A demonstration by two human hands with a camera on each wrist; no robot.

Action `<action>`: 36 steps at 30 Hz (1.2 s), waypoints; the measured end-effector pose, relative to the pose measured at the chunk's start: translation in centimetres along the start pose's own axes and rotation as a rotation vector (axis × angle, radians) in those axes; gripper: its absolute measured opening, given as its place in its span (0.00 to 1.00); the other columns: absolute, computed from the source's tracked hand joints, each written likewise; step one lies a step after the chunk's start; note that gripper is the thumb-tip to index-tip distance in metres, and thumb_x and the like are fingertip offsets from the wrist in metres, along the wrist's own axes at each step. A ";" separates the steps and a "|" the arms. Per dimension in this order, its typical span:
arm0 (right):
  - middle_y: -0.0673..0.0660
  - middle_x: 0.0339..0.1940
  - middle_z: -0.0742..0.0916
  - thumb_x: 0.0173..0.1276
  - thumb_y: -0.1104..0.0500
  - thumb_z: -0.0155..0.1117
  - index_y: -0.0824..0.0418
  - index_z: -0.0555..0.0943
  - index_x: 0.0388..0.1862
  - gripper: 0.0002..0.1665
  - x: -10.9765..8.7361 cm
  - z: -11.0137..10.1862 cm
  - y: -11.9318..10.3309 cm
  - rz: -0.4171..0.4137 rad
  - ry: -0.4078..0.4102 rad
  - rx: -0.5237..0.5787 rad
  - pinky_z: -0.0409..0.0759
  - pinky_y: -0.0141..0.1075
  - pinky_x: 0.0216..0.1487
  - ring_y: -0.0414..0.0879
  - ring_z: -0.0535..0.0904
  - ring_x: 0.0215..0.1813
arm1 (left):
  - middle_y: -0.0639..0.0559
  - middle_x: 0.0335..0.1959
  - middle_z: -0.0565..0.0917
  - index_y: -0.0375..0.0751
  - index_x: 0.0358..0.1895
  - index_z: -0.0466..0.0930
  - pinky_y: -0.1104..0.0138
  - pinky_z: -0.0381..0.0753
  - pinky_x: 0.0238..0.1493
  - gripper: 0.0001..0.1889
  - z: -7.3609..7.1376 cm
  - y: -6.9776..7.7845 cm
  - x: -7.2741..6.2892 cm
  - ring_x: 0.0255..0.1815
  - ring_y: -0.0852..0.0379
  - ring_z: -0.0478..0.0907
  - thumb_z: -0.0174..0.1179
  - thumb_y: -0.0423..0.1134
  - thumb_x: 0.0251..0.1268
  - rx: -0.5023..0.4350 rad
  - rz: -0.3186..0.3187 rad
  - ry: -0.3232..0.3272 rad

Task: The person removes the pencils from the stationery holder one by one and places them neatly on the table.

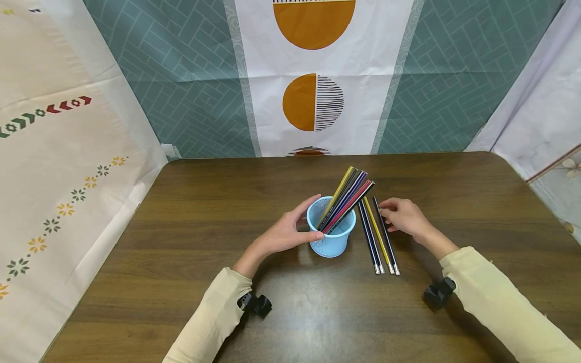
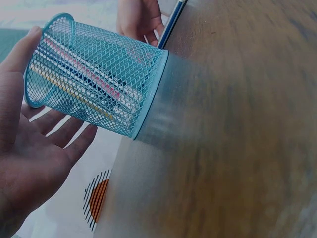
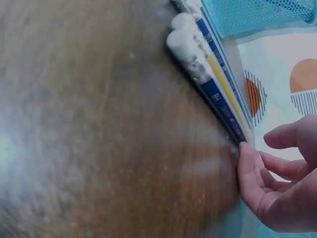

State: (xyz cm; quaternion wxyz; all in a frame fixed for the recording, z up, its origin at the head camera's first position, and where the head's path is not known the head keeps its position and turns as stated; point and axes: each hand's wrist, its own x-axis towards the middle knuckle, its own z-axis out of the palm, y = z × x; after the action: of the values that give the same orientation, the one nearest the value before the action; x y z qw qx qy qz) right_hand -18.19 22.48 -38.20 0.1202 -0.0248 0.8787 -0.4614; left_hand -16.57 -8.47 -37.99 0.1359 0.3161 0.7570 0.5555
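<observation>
1. A slender dark-blue, white-erasered pencil lies just left of my right hand, the nearer one, on the brown wooden table, long axis running away, eraser towards me.
2. That hand is loose, fingertip touching the shaft.
3. My left hand grasps a light-blue mesh cup.
4. The right-wrist view hides the pencil's far end.
</observation>
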 end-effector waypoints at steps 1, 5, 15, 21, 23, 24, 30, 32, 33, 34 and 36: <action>0.69 0.47 0.79 0.75 0.63 0.50 0.78 0.70 0.59 0.21 -0.1 0.0 -0.1 -0.001 -0.003 0.000 0.83 0.36 0.35 0.50 0.76 0.39 | 0.44 0.67 0.68 0.44 0.77 0.51 0.63 0.71 0.61 0.45 0.0 0.0 0.0 0.61 0.52 0.72 0.68 0.41 0.60 -0.001 0.000 0.000; 0.70 0.48 0.78 0.75 0.63 0.50 0.78 0.71 0.58 0.21 -0.2 -0.1 -0.1 -0.009 -0.005 -0.003 0.83 0.36 0.36 0.52 0.76 0.41 | 0.44 0.67 0.68 0.43 0.77 0.50 0.63 0.71 0.61 0.45 0.0 0.0 0.0 0.61 0.52 0.72 0.68 0.42 0.60 -0.008 -0.001 -0.003; 0.69 0.49 0.79 0.75 0.63 0.51 0.76 0.72 0.57 0.19 -0.8 -0.3 -0.4 -0.077 0.011 -0.031 0.82 0.36 0.39 0.54 0.77 0.43 | 0.45 0.67 0.69 0.46 0.77 0.50 0.63 0.71 0.61 0.44 0.0 0.0 0.0 0.61 0.52 0.72 0.67 0.41 0.60 -0.008 -0.007 -0.003; 0.71 0.54 0.79 0.75 0.62 0.53 0.76 0.72 0.60 0.21 -1.3 -0.1 -1.4 -0.123 -0.022 -0.005 0.82 0.39 0.45 0.58 0.78 0.51 | 0.44 0.67 0.68 0.45 0.77 0.50 0.63 0.71 0.61 0.45 0.0 0.0 0.1 0.61 0.52 0.72 0.67 0.41 0.60 -0.005 -0.007 -0.003; 0.71 0.56 0.78 0.75 0.61 0.53 0.76 0.71 0.61 0.23 -1.5 -0.1 -1.8 -0.129 -0.040 0.012 0.82 0.40 0.47 0.60 0.77 0.53 | 0.44 0.67 0.68 0.44 0.77 0.50 0.63 0.71 0.61 0.45 0.0 0.1 0.1 0.61 0.52 0.72 0.67 0.41 0.61 -0.004 -0.009 -0.003; 0.71 0.57 0.78 0.76 0.60 0.53 0.76 0.71 0.62 0.23 -1.6 -0.1 -2.0 -0.133 -0.048 0.018 0.81 0.41 0.48 0.60 0.77 0.54 | 0.44 0.67 0.68 0.44 0.77 0.50 0.63 0.71 0.61 0.45 0.0 0.1 0.1 0.61 0.52 0.72 0.67 0.41 0.60 -0.003 -0.011 -0.003; 0.72 0.56 0.79 0.75 0.62 0.53 0.77 0.69 0.63 0.24 -2.4 0.2 -3.1 -0.189 -0.075 0.091 0.81 0.40 0.48 0.61 0.77 0.55 | 0.44 0.67 0.69 0.42 0.77 0.50 0.63 0.72 0.60 0.45 0.0 0.1 0.1 0.61 0.51 0.73 0.68 0.42 0.61 -0.001 -0.009 -0.006; 0.72 0.55 0.80 0.75 0.63 0.54 0.77 0.70 0.63 0.24 -2.5 0.3 -3.5 -0.216 -0.075 0.122 0.81 0.40 0.48 0.62 0.77 0.55 | 0.44 0.66 0.69 0.40 0.77 0.49 0.63 0.72 0.60 0.46 -0.1 0.1 0.1 0.61 0.51 0.73 0.68 0.43 0.61 0.000 -0.007 -0.007; 0.72 0.54 0.80 0.75 0.63 0.54 0.77 0.70 0.62 0.23 -2.6 0.4 -3.6 -0.227 -0.074 0.136 0.81 0.39 0.48 0.63 0.77 0.55 | 0.44 0.66 0.69 0.40 0.77 0.49 0.63 0.72 0.60 0.46 -0.1 0.1 0.1 0.61 0.51 0.73 0.68 0.43 0.61 0.000 -0.007 -0.008; 0.72 0.54 0.80 0.75 0.63 0.54 0.77 0.70 0.62 0.23 -2.7 0.5 -3.8 -0.237 -0.071 0.150 0.82 0.39 0.47 0.63 0.77 0.55 | 0.44 0.66 0.69 0.41 0.77 0.49 0.63 0.72 0.60 0.46 -0.1 0.0 0.1 0.61 0.51 0.73 0.67 0.43 0.61 0.001 -0.008 -0.007; 0.72 0.54 0.81 0.75 0.62 0.55 0.77 0.70 0.62 0.24 -2.8 0.7 -4.2 -0.247 -0.061 0.185 0.82 0.40 0.47 0.64 0.77 0.56 | 0.44 0.66 0.69 0.41 0.77 0.49 0.63 0.72 0.60 0.45 0.0 0.0 0.1 0.61 0.51 0.73 0.67 0.42 0.61 0.003 -0.006 -0.005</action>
State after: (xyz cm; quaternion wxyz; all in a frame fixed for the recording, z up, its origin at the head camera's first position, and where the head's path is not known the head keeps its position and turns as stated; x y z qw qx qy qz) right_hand -15.56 19.94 -34.68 0.0911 -0.1354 0.8187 -0.5505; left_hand -16.67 -8.43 -37.95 0.1389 0.3152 0.7585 0.5532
